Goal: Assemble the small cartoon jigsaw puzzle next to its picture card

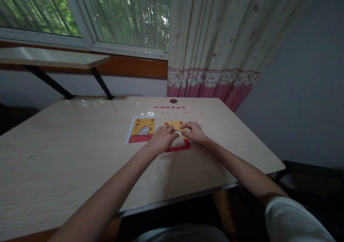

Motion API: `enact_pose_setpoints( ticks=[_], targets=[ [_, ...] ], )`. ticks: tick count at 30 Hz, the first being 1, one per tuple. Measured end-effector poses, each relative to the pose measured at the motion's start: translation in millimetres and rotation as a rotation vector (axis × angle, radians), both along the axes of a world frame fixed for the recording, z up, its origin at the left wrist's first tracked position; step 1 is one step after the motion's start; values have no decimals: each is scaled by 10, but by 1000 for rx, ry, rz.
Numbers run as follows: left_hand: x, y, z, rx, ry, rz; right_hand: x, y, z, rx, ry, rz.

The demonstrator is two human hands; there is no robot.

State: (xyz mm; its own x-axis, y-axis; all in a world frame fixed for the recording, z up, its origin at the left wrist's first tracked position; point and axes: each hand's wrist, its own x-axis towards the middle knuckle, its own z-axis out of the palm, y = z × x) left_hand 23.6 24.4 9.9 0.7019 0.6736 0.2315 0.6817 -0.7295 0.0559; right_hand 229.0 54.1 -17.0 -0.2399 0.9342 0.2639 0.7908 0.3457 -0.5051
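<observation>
A partly filled jigsaw puzzle [174, 124] with a yellow top and a red bottom edge lies on the table, bare tabletop showing in its lower middle. Between my hands is a white jigsaw piece [178, 132] with a bit of red. My left hand [163, 137] reaches over the puzzle's left side, fingers bent and thumb tip at this piece. From the right, my right hand [195, 131] has thumb and forefinger curled together at the piece's other edge. To the left lies a printed picture sheet [130, 131] showing a white animal on yellow and red.
Behind the puzzle run a row of red jigsaw pieces [169, 107] and a row of white and yellow pieces [174, 114]. A brown disc [173, 101] sits at the table's far edge. A raised shelf [53, 57] stands back left; a curtain [212, 56] hangs behind.
</observation>
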Motion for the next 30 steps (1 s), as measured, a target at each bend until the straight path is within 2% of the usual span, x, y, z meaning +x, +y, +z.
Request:
enact_pose_setpoints(
  ticks=[18,24,30],
  targets=[
    [-21,-55,12,35,52,-12,19,-51,19,15,-29,56],
    [-37,-71,88,67,50,-3,199,-23,42,80,42,182],
    [-213,28,195,107,73,30,306,-11,41,103,-28,159]
  ],
)
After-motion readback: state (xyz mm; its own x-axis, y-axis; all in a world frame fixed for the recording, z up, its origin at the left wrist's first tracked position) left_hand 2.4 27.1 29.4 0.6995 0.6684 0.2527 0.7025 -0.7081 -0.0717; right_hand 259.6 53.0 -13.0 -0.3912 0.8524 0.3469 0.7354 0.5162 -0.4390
